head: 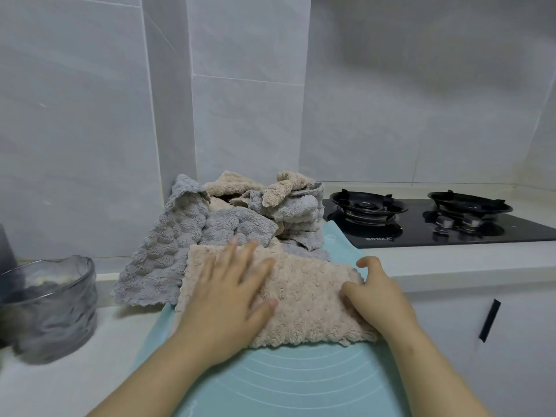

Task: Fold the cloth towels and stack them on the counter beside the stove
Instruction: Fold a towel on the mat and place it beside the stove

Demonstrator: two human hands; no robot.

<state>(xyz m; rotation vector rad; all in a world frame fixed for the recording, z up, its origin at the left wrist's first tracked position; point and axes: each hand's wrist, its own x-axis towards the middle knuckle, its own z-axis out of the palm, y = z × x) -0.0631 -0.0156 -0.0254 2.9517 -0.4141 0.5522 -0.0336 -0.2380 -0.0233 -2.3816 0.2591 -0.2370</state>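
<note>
The tabletop carries a teal mat just left of the stove. A loose pile of grey and beige towels sits behind the mat. One beige towel lies on the mat. The left grip presses flat on it, fingers spread, clasping nothing. The right grip curls round its right edge. Anchor with the left grip, draw the edge over squarely, then smooth the crease.

Lighting: dim, even, cool grey cast; shadows soft. Wide-angle bending at edges; glass bowl blurred.
</note>
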